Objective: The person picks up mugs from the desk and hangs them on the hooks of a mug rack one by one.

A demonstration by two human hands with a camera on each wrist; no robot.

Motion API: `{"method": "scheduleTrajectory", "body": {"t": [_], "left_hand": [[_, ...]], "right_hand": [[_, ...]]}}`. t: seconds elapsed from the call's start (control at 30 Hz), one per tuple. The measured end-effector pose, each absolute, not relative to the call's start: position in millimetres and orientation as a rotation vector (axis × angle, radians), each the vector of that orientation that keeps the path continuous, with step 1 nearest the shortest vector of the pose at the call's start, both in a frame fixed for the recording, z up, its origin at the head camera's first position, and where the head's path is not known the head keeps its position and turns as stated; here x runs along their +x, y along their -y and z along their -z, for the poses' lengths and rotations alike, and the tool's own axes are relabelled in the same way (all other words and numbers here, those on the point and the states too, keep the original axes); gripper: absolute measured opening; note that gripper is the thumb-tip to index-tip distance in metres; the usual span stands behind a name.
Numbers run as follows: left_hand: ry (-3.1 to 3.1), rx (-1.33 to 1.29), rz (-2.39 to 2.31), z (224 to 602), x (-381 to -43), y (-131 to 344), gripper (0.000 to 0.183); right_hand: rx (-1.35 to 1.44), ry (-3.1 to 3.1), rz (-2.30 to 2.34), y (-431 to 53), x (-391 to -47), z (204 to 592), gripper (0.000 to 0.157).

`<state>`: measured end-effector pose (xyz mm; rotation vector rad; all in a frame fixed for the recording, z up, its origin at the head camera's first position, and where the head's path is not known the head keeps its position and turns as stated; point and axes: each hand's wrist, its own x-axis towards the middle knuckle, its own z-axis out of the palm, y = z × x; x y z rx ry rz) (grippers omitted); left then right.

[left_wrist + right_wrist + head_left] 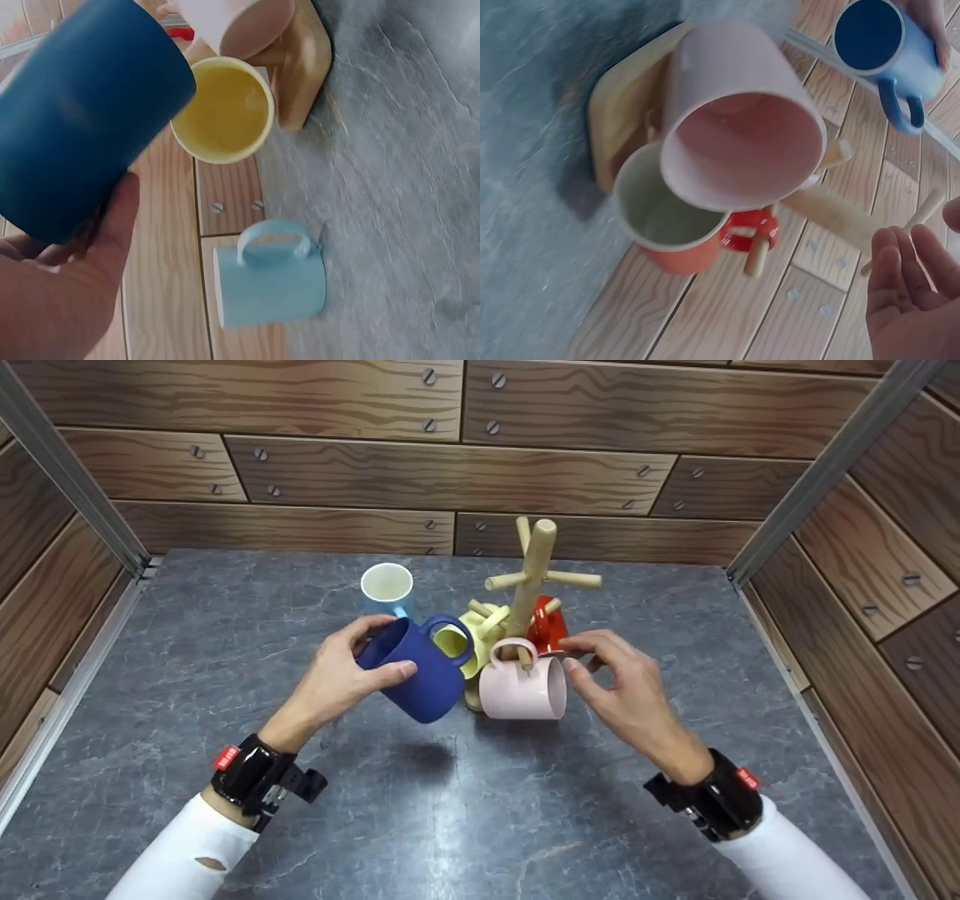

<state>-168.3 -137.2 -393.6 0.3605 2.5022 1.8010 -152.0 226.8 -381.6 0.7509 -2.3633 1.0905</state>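
Note:
My left hand [341, 667] grips a dark blue mug [424, 671] by its body, tilted, its handle pointing toward the wooden mug tree [536, 555]. On the tree's lower pegs hang a pink mug [523, 690], a yellow mug [480, 634] and a red mug [551, 626]. My right hand [622, 682] is beside the pink mug's rim with its fingers loosely bent and nothing held; in the right wrist view it shows apart from the mugs. A light blue mug [271, 281] stands upright on the table behind the blue one.
The tree's upper pegs [574, 579] bear no mugs. A grey marbled tabletop [465, 825] lies under everything. Wood-patterned walls [337, 472] with metal corner posts [817, 465] close in the back and both sides.

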Motion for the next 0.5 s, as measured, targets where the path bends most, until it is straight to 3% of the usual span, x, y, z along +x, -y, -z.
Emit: {"method": "scheduleTrajectory", "body": {"t": [0.3,0.5], "left_hand": [[-2.385,0.499,-1.763,395,-169,121,0.074],[-2.330,0.548,-1.771,394,-170,112,0.076]], "right_hand": [[0.935,2.340,-1.132,-194,-153,374,0.016],[0.962,2.418,-1.145,-183,-152,372,0.022]]}}
